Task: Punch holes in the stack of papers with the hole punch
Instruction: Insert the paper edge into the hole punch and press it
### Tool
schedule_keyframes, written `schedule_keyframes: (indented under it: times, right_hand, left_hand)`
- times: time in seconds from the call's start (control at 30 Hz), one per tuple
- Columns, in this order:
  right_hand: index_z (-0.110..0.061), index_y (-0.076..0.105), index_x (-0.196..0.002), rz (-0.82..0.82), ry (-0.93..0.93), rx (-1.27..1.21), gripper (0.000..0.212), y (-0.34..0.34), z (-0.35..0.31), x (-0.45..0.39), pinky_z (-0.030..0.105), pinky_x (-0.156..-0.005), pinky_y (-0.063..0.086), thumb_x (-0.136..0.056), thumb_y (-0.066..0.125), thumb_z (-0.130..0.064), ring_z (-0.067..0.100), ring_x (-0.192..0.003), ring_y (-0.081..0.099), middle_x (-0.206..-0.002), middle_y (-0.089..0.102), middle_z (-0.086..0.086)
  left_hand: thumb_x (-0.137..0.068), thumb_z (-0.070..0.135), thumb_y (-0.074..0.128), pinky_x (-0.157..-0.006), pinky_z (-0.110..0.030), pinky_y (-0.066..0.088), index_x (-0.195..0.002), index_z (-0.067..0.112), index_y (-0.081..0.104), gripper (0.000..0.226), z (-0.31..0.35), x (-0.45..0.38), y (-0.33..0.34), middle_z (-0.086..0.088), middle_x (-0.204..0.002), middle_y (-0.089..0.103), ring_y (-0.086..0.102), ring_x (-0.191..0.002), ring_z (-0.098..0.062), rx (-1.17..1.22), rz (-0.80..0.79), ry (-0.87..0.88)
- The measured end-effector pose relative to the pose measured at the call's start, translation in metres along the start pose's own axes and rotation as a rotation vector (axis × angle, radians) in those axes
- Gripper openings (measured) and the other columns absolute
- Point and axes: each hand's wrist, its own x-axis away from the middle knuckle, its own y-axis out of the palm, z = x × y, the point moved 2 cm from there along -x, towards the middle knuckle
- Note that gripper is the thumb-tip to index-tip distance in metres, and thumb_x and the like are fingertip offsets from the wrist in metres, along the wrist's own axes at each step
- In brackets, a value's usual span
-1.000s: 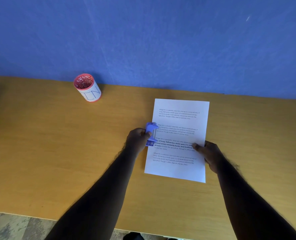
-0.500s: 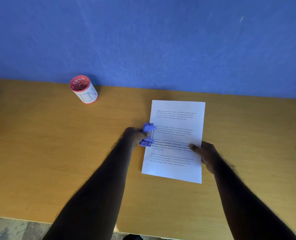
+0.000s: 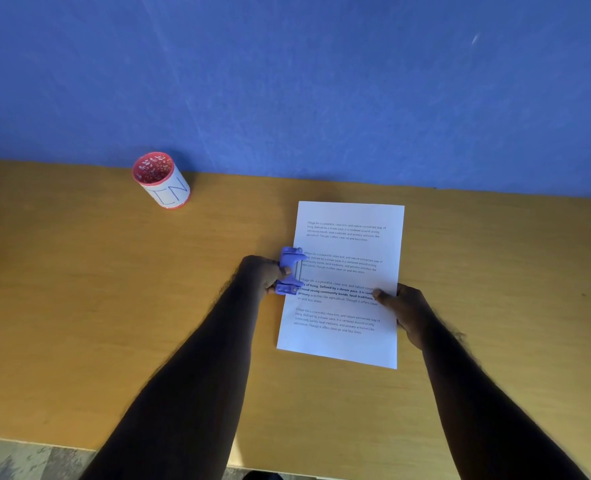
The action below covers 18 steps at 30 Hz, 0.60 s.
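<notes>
A white stack of printed papers (image 3: 347,258) lies flat on the wooden table (image 3: 79,306), right of centre. A small purple hole punch (image 3: 290,270) sits over the middle of the stack's left edge. My left hand (image 3: 257,273) grips the punch from the left, thumb on top of it. My right hand (image 3: 403,310) holds the stack's right edge, thumb pressing down on the top sheet and fingers hidden beneath or beside it.
A red and white cup (image 3: 161,180) with blue lettering stands at the back left, close to the blue wall (image 3: 287,81). The table's front edge (image 3: 27,439) runs near the bottom, with grey floor below it.
Both hands, the punch and the papers keep the same arrangement. My left hand has settled slightly on the punch. The view has shifted a little.
</notes>
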Motion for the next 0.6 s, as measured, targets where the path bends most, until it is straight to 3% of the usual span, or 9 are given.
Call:
schedule_keyframes:
  times: [0.07,0.13,0.23,0.33,0.5,0.6]
  right_hand:
    - [-0.004,0.071,-0.110,0.002,-0.001,0.004,0.023,-0.001,0.001,0.000,0.057,-0.092,0.056,-0.089,0.071,-0.012,0.039,-0.105,0.070,-0.112,0.074,0.018]
    - [-0.004,0.070,-0.111,0.004,-0.003,-0.001,0.024,-0.001,0.001,0.000,0.056,-0.092,0.056,-0.088,0.072,-0.013,0.039,-0.105,0.070,-0.112,0.074,0.018]
    - [-0.005,0.070,-0.108,0.001,-0.005,-0.008,0.021,0.000,0.000,0.001,0.056,-0.093,0.055,-0.088,0.072,-0.012,0.040,-0.105,0.069,-0.113,0.073,0.019]
    - [-0.002,0.069,-0.112,0.000,-0.003,-0.008,0.026,-0.001,0.000,0.001,0.058,-0.093,0.054,-0.088,0.072,-0.013,0.040,-0.106,0.069,-0.114,0.073,0.020]
    - [-0.001,0.069,-0.113,-0.002,-0.005,-0.007,0.027,-0.001,0.000,0.001,0.057,-0.094,0.055,-0.088,0.072,-0.012,0.041,-0.106,0.069,-0.113,0.073,0.020]
    - [0.000,0.068,-0.114,-0.007,0.005,-0.010,0.029,-0.002,0.000,0.000,0.059,-0.094,0.054,-0.088,0.072,-0.012,0.041,-0.106,0.069,-0.114,0.073,0.020]
  left_hand:
    - [-0.081,0.005,0.077,-0.083,-0.046,0.060,-0.100,-0.006,0.070,0.023,-0.002,0.001,0.001,-0.020,-0.096,0.074,0.073,-0.088,-0.033,-0.015,0.020,0.020]
    - [-0.080,0.008,0.078,-0.087,-0.049,0.059,-0.096,-0.004,0.071,0.021,-0.003,0.003,0.000,-0.022,-0.098,0.074,0.073,-0.093,-0.036,-0.027,0.044,0.047]
    - [-0.079,0.014,0.080,-0.081,-0.045,0.061,-0.094,0.002,0.072,0.021,-0.004,0.007,0.000,-0.017,-0.091,0.075,0.073,-0.088,-0.035,-0.083,0.095,0.155]
    - [-0.078,0.024,0.077,-0.056,-0.024,0.054,-0.095,0.020,0.064,0.022,-0.006,0.018,0.003,0.005,-0.079,0.067,0.068,-0.073,-0.015,-0.133,0.164,0.312]
    - [-0.084,0.031,0.068,-0.058,-0.028,0.045,-0.072,0.013,0.064,0.021,-0.014,0.021,-0.003,-0.002,-0.067,0.065,0.060,-0.065,-0.022,-0.230,0.203,0.385]
    - [-0.084,0.031,0.067,-0.059,-0.029,0.043,-0.075,0.012,0.066,0.021,-0.016,0.021,-0.023,-0.004,-0.069,0.066,0.059,-0.064,-0.022,-0.186,0.236,0.389]
